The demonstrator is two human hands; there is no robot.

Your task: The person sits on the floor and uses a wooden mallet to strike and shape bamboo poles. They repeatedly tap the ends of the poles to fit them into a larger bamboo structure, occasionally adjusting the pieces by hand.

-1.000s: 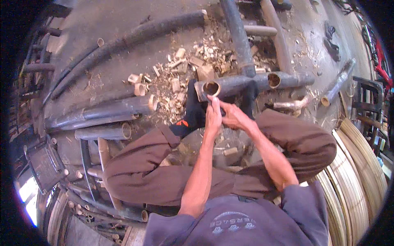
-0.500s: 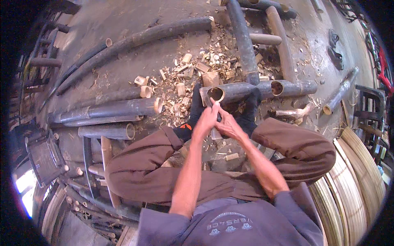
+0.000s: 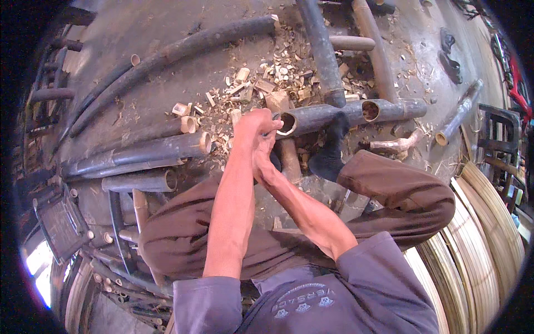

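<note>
A dark bamboo pole [image 3: 322, 118] lies crosswise before me, with a round hole near its left end and another further right. My left hand [image 3: 255, 123] is closed beside the left hole, its thumb side close to the hole's rim. Just below it, my right hand [image 3: 263, 151] is also closed, its fingers partly hidden. The hands are pressed close together; what they grip is mostly covered by the fingers, and I cannot make out its kind. My dark-covered foot [image 3: 332, 145] rests against the pole between the two holes.
Bamboo chips and offcuts [image 3: 266, 85] litter the floor beyond the pole. A long curved bamboo pole [image 3: 183, 53] and several shorter ones [image 3: 139, 149] lie to the left. An upright-running bamboo pole [image 3: 321, 53] meets the work piece. Split bamboo strips [image 3: 473, 234] are stacked at right.
Both hands have moved left and slightly up, from below the left hole to beside the pole's end. My view has shifted a little, and the left hand has turned.
</note>
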